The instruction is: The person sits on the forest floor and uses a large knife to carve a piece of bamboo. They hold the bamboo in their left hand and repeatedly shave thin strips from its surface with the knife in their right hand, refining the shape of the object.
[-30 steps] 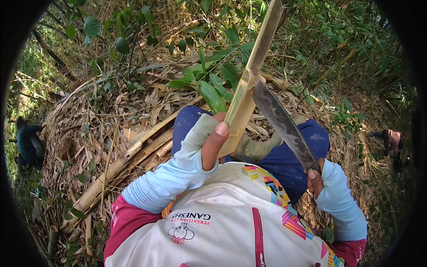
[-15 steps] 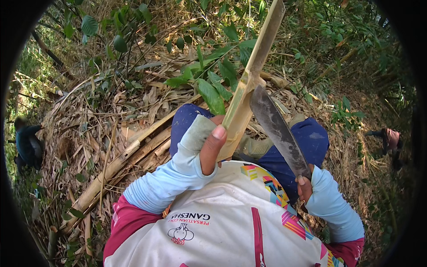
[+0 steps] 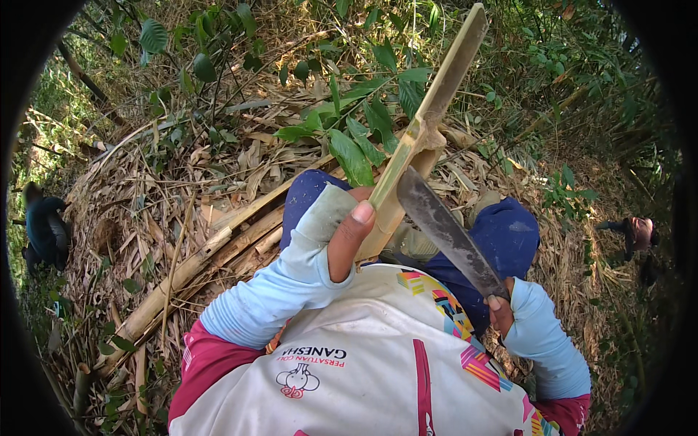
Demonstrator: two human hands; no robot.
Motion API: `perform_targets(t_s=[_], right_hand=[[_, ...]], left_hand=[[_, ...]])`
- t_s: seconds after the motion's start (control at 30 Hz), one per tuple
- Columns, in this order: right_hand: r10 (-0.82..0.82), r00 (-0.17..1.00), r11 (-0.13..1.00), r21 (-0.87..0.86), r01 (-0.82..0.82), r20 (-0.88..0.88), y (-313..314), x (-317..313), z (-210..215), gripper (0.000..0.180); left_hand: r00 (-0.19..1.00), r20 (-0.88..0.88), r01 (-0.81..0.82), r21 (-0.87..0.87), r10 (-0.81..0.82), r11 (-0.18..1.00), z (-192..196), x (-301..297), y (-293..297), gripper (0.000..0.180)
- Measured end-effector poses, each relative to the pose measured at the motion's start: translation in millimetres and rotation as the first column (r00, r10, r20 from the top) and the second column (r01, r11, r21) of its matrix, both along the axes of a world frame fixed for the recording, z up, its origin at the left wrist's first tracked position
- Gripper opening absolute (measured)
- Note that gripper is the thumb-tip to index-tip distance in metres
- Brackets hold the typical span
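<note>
My left hand (image 3: pixel 350 236) is closed round the lower part of a split bamboo piece (image 3: pixel 406 156), thumb along its near side. The bamboo slants up and away to the right, its pale inner face showing, with a node about midway. In my right hand (image 3: pixel 500 312) is a machete (image 3: pixel 451 232) with a dark, stained blade. Its blade points up and left, and the tip end lies against or just beside the bamboo's right edge below the node; I cannot tell if it touches. The machete's handle is mostly hidden by my fingers and sleeve.
Split bamboo poles (image 3: pixel 193 272) lie on the leaf litter at my left. A leafy green plant (image 3: pixel 352 149) stands just beyond my knees. One person (image 3: pixel 47 229) is at the far left, and another person (image 3: pixel 634 234), partly visible, is at the far right. Dense undergrowth surrounds the spot.
The machete's tip end has moved down and slightly left along the bamboo, toward my left hand. The bamboo has shifted a little to the right. Both hands keep their grips.
</note>
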State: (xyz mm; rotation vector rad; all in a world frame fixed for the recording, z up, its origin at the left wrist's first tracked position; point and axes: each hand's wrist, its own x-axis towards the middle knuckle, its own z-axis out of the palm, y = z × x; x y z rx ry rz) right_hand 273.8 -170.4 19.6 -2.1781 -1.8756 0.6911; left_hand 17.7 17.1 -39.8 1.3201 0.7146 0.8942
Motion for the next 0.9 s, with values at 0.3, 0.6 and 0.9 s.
perform_targets(t_s=[0.3,0.6,0.9], right_hand=[[-0.041,0.973,0.988,0.153,0.006,0.226,20.2,-5.5,36.5,0.006],[0.002,0.945,0.995,0.094,-0.035,0.326,10.5,-11.1,19.1,0.02],[-0.168,0.982,0.975,-0.161,0.154,-0.082,-6.7,0.6,-29.7,0.041]], left_hand=[[0.998,-0.055,0.054,0.226,-0.042,0.973,1.7,-0.9,7.2,0.028],[0.983,-0.13,0.16,0.295,-0.127,0.942,6.5,-6.3,13.8,0.028],[0.993,-0.104,0.086,0.261,-0.061,0.962,-0.7,-4.9,10.8,0.029]])
